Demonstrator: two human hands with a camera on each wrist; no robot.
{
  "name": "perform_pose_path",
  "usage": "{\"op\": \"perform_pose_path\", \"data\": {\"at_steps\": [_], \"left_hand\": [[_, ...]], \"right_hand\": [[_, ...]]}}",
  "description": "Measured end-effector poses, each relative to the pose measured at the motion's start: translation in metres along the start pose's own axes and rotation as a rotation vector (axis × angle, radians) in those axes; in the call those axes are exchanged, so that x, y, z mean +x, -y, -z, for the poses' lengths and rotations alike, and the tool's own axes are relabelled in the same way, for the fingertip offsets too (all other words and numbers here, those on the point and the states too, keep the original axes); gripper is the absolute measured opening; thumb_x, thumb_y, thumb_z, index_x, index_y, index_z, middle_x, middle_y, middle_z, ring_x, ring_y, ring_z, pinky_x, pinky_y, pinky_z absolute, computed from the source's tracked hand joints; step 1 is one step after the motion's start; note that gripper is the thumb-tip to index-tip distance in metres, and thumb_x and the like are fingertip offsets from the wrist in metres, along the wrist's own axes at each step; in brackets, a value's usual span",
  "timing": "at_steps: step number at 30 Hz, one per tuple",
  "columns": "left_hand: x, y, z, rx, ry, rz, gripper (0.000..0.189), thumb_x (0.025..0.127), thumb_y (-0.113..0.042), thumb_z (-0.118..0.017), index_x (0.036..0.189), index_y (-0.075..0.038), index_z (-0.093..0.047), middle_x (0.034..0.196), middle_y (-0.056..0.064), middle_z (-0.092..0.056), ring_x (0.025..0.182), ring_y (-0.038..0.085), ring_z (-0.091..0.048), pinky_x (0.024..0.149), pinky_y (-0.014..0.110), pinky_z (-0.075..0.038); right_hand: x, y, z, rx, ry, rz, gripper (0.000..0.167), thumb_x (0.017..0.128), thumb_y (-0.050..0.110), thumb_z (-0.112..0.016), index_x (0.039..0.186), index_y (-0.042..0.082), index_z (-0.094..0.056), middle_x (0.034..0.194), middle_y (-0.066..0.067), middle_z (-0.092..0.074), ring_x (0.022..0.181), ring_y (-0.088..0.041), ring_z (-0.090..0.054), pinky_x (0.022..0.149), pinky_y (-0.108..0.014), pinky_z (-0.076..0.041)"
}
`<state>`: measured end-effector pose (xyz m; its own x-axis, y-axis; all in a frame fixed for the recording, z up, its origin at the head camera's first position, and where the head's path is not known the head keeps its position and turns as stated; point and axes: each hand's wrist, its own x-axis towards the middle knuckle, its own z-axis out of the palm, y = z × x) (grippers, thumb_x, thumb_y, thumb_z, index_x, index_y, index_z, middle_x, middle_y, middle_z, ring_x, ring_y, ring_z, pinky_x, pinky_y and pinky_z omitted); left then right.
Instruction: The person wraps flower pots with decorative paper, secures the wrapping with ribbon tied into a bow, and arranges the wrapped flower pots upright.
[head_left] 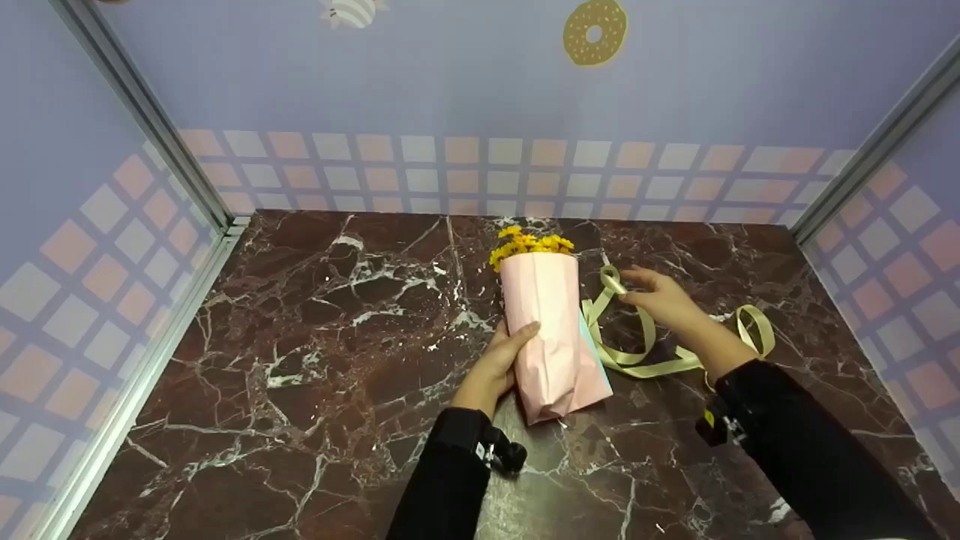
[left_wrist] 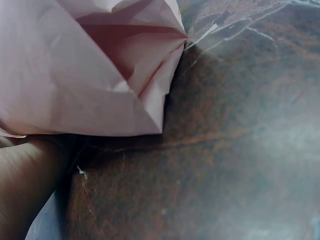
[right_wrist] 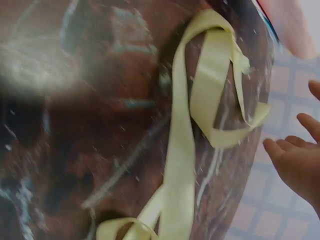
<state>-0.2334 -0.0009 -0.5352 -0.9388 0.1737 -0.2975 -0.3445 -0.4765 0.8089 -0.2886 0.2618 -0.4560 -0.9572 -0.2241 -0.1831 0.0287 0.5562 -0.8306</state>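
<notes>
A bouquet of yellow flowers in pink wrapping paper lies at the middle of the table, blooms toward the back wall. My left hand grips it from the left, thumb across the front of the paper, other fingers hidden behind. In the left wrist view the folded pink paper gapes at its lower end. Right of the bouquet lies a pale yellow-green ribbon in loose loops. My right hand is beside its upper loop, fingers spread and relaxed; the right wrist view shows the fingertips just apart from the ribbon.
A dark red marbled table carries small white scraps left of the bouquet. Lilac walls with a checked band enclose it at the back and both sides, with metal rails in the corners.
</notes>
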Motion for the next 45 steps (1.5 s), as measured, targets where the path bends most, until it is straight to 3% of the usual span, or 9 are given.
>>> {"op": "perform_pose_path", "data": {"at_steps": [4,7,13,18,21,24,31,35,45], "left_hand": [[-0.001,-0.001,0.0,0.002,-0.008,0.0,0.096,0.082,-0.018,-0.074,0.154,-0.003,-0.012,0.136,0.026,-0.043,0.11,0.032,-0.056,0.099,0.04,-0.046],[-0.002,-0.001,0.0,-0.004,-0.016,0.012,0.096,0.083,-0.019,-0.075,0.154,-0.004,-0.012,0.136,0.025,-0.044,0.11,0.033,-0.056,0.098,0.041,-0.046],[-0.003,-0.001,0.001,-0.009,-0.017,0.022,0.097,0.082,-0.02,-0.077,0.154,-0.006,-0.014,0.134,0.025,-0.046,0.109,0.034,-0.057,0.097,0.043,-0.048],[-0.002,-0.001,0.001,-0.026,-0.001,0.002,0.091,0.082,-0.019,-0.076,0.151,-0.003,-0.02,0.129,0.024,-0.049,0.106,0.032,-0.058,0.096,0.042,-0.048],[-0.002,-0.001,0.001,-0.033,0.009,-0.008,0.088,0.082,-0.018,-0.074,0.151,-0.004,-0.021,0.128,0.024,-0.05,0.105,0.031,-0.058,0.095,0.042,-0.049],[-0.002,-0.001,0.002,-0.034,0.018,-0.003,0.091,0.082,-0.019,-0.074,0.153,-0.005,-0.017,0.129,0.024,-0.048,0.104,0.031,-0.059,0.094,0.042,-0.049],[-0.002,0.0,0.002,-0.033,0.027,-0.011,0.096,0.081,-0.019,-0.074,0.153,-0.003,-0.013,0.13,0.025,-0.048,0.104,0.031,-0.059,0.096,0.042,-0.048],[-0.002,0.0,0.0,-0.019,0.017,-0.012,0.096,0.081,-0.019,-0.076,0.153,-0.002,-0.013,0.129,0.025,-0.049,0.106,0.031,-0.059,0.096,0.041,-0.048],[-0.001,-0.001,-0.001,-0.006,0.02,0.005,0.095,0.082,-0.017,-0.075,0.153,-0.004,-0.013,0.134,0.024,-0.048,0.111,0.032,-0.057,0.099,0.039,-0.046]], "right_hand": [[-0.002,-0.003,-0.021,0.076,-0.058,0.023,0.047,0.095,0.008,-0.056,0.136,-0.014,-0.045,0.138,-0.03,-0.047,0.123,-0.039,-0.05,0.103,-0.044,-0.042],[-0.006,-0.004,-0.038,0.232,-0.042,0.015,0.044,0.095,0.003,-0.053,0.133,-0.019,-0.044,0.128,-0.035,-0.052,0.107,-0.031,-0.062,0.095,-0.036,-0.05],[-0.013,0.001,-0.064,0.492,0.01,-0.137,0.049,0.099,0.008,-0.051,0.137,-0.019,-0.036,0.109,-0.024,-0.063,0.084,-0.014,-0.067,0.081,-0.028,-0.055],[-0.016,0.003,-0.08,0.666,0.069,-0.26,0.041,0.101,0.018,-0.046,0.129,-0.012,-0.043,0.088,-0.003,-0.065,0.083,-0.012,-0.065,0.079,-0.029,-0.053],[-0.017,-0.001,-0.089,0.744,0.133,-0.264,0.035,0.104,0.027,-0.039,0.12,-0.002,-0.05,0.09,-0.002,-0.066,0.088,-0.015,-0.063,0.082,-0.031,-0.051],[-0.02,-0.004,-0.095,0.804,0.185,-0.272,0.043,0.105,0.037,-0.031,0.123,0.003,-0.05,0.102,-0.005,-0.064,0.096,-0.018,-0.06,0.09,-0.035,-0.047],[-0.024,0.005,-0.097,0.835,0.212,-0.284,0.049,0.104,0.045,-0.03,0.126,0.005,-0.049,0.108,-0.007,-0.064,0.102,-0.021,-0.061,0.093,-0.038,-0.047],[-0.027,0.014,-0.099,0.807,0.153,-0.257,0.043,0.103,0.04,-0.04,0.12,0.003,-0.054,0.105,-0.008,-0.065,0.097,-0.021,-0.063,0.089,-0.036,-0.051],[-0.037,0.036,-0.107,0.508,0.008,-0.117,0.033,0.094,0.028,-0.061,0.102,-0.004,-0.066,0.085,-0.007,-0.068,0.076,-0.018,-0.063,0.073,-0.03,-0.054]]}}
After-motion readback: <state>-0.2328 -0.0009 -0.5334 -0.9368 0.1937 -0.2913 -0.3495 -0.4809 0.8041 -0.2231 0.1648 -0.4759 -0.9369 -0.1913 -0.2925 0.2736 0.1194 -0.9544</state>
